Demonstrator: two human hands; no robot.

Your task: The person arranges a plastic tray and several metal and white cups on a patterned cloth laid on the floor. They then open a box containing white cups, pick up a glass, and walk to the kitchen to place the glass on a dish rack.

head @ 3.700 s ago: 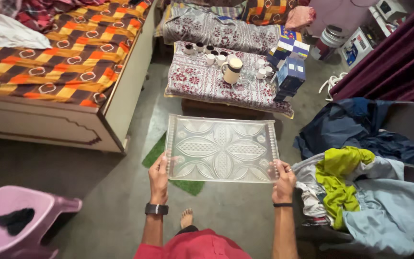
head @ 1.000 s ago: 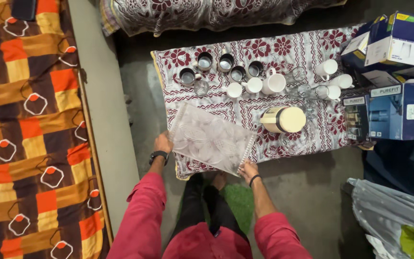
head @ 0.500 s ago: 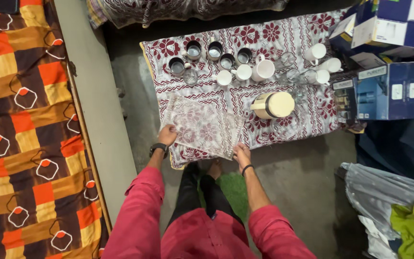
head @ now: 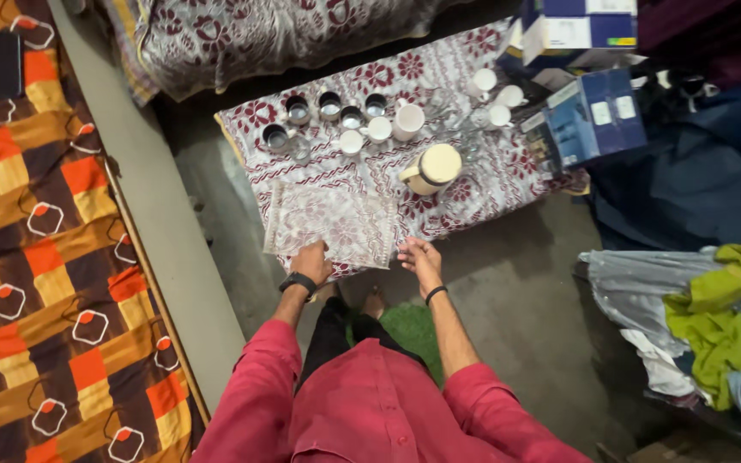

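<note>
A clear patterned glass tray (head: pixel 332 221) lies flat on the low table covered with a red-and-white floral cloth (head: pixel 465 184). My left hand (head: pixel 311 261) rests on the tray's near edge, fingers on the rim. Just off the tray's near right corner, my right hand (head: pixel 418 257) hovers with fingers apart and nothing in it. Beyond the tray stand several steel cups (head: pixel 329 106), white cups (head: pixel 379 129) and a cream jug (head: pixel 432 169).
A bed with an orange and brown patterned cover (head: pixel 40 231) runs along the left. Blue and white boxes (head: pixel 598 111) sit at the table's right end. A heap of clothes (head: pixel 705 326) lies at the right. A green mat (head: pixel 409 330) lies under my feet.
The tray has come down from my two hands onto the table's front part. My right hand has let go of it, and my view has shifted so the table sits further right.
</note>
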